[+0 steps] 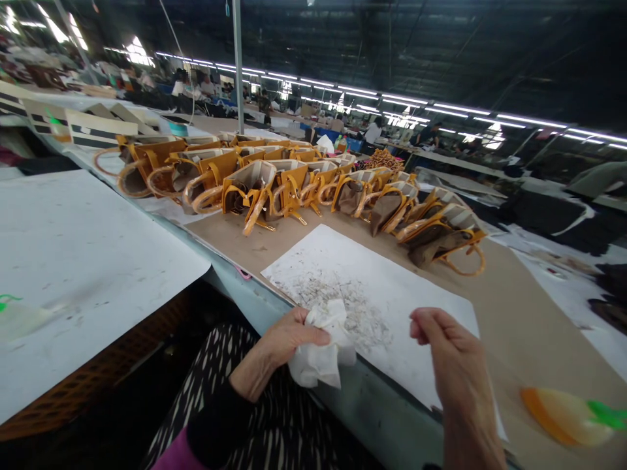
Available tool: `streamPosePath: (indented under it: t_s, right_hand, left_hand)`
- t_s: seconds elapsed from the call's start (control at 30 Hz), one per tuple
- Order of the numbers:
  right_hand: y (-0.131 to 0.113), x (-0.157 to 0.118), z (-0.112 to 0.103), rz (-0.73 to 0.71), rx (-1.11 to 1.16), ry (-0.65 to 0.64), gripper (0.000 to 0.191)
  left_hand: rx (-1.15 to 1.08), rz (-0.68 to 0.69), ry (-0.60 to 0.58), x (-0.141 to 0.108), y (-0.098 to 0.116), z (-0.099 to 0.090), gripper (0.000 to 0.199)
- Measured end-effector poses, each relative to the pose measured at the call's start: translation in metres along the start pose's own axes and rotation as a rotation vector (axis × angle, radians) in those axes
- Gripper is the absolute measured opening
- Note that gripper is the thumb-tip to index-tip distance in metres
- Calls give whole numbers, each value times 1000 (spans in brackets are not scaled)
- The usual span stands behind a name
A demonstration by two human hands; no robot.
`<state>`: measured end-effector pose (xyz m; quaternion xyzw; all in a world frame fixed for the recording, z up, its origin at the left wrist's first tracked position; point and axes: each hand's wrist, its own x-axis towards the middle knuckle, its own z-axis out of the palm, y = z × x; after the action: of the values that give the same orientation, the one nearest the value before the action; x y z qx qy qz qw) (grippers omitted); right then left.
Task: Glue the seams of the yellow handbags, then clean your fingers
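My left hand is closed on a crumpled white cloth at the table's near edge. Part of the cloth hangs down over that edge. Off to the right, my right hand is raised above a white sheet, its fingers curled together; whether something small is between them cannot be made out. Dark smudges and scraps mark the sheet's middle, just beyond the cloth.
Rows of yellow-orange bags with looped handles stand across the table's far side. A glue bottle with a green tip lies at the right. A second white-topped table is at the left. People work in the background.
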<state>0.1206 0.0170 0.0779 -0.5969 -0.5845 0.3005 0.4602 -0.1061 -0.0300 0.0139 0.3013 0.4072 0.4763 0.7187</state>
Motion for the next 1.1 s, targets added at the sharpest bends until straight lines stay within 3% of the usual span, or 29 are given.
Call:
streamPosePath:
  t_s: [0.13, 0.27, 0.6, 0.73, 0.83, 1.0, 1.1]
  right_hand:
    - [1, -7, 18, 89, 131, -450, 37]
    - [-11, -19, 36, 75, 227, -625, 29]
    - [-19, -27, 48, 115, 215, -405, 24]
    - [-19, -30, 49, 100, 146, -311, 24]
    - [-17, -34, 51, 37, 58, -255, 25]
    - [-17, -38, 54, -217, -163, -168, 27]
    - [-20, -35, 53, -201, -172, -165, 28]
  left_hand:
    - [-83, 28, 7, 2, 2, 8, 31]
    - [-109, 49, -17, 2, 4, 11, 31]
    - [63, 10, -31, 3, 0, 10, 29]
    - [94, 0, -107, -1, 4, 12, 27]
    - [138, 18, -135, -6, 10, 14, 24]
    - [222, 19, -157, -12, 20, 11, 22]
    - [220, 20, -150, -11, 21, 8, 21]
